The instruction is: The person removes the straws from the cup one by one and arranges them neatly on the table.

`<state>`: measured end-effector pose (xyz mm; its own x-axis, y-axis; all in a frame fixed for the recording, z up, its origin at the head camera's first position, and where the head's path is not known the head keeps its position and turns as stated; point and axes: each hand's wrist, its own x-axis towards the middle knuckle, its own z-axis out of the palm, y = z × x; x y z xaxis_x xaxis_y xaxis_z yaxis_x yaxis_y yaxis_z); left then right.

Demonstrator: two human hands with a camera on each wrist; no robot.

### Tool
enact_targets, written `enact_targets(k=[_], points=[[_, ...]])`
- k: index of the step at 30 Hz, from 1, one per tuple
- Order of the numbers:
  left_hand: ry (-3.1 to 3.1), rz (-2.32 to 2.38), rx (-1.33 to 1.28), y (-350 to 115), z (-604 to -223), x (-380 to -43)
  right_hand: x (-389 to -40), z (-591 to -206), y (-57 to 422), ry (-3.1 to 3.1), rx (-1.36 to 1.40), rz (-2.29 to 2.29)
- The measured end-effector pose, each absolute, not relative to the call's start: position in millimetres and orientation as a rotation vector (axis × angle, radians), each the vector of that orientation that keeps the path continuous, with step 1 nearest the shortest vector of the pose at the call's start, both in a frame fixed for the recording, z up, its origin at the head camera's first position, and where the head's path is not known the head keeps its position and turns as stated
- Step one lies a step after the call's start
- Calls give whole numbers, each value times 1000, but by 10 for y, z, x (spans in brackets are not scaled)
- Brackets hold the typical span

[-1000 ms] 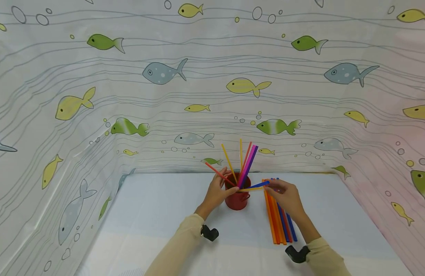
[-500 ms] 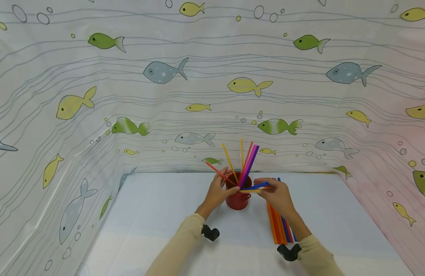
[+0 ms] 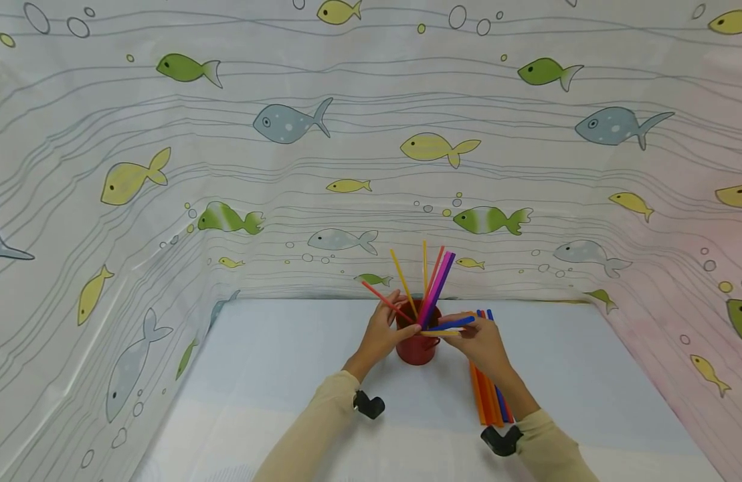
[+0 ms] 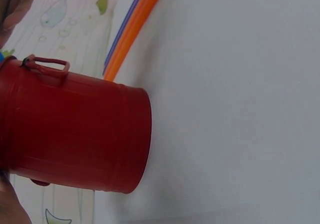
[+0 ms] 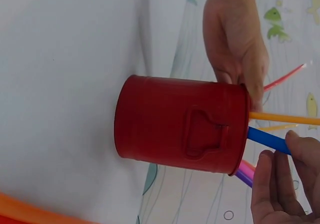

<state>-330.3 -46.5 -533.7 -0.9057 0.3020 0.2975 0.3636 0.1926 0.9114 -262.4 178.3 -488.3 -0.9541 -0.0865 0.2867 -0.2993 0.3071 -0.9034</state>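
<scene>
A red metal pot [image 3: 417, 351] with small side handles stands upright on the table. My left hand [image 3: 379, 338] holds it at the left, thumb over the rim. Yellow, red, pink and purple plastic straws [image 3: 432, 291] stick up from it. My right hand [image 3: 482, 348] is at the pot's right side; in the right wrist view its thumb and fingers pinch a blue straw [image 5: 268, 140] that slants out over the rim. Beside that one, an orange-yellow straw [image 5: 285, 117] also leans out. The straws' lower ends are hidden inside the pot.
To the right of the pot, a row of orange, blue and red straws [image 3: 488, 395] lies on the white table [image 3: 274, 375], partly covered by my right hand. A fish-patterned sheet [image 3: 358, 214] rises behind the table and along both sides.
My right hand has moved left towards the pot, its fingertips now closer to the rim along the blue straw. My left hand has stayed on the pot.
</scene>
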Motion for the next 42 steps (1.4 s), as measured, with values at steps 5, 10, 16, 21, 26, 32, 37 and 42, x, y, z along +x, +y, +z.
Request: enact_targets(k=[5,10,16,21,26,32,37,42], points=[[-2416,-1815,-657,-452,-5336,-3312,-2619,-4869,1785,-2381,339,1708],[-2411,-1825,-661,-468,-5276,-3268,-2609,-4826,1776,-2321,366,1795],[-2408,-1838,-652,-465,-5316,-3290,-2582,-4785,1828,-2314,363,1761],[-2413,-1825,-644,-463,-5317,-3286,-2576,-4766,1898,-2318,360,1708],[-2423,-1815,-638,-461,-5318,-3288,-2529,-4663,1945,-2326,296,1682],[-2427,-1826,-620,-463,-5320,-3285,-2422,-4411,1960,-2308,279,1680],[-2405,-1836,-641,-472,-5315,-3279,-2320,-4207,1966,-2240,311,1710],[-2413,-1831,-635,-472,-5319,-3287,-2376,-4234,2089,-2167,340,1699]])
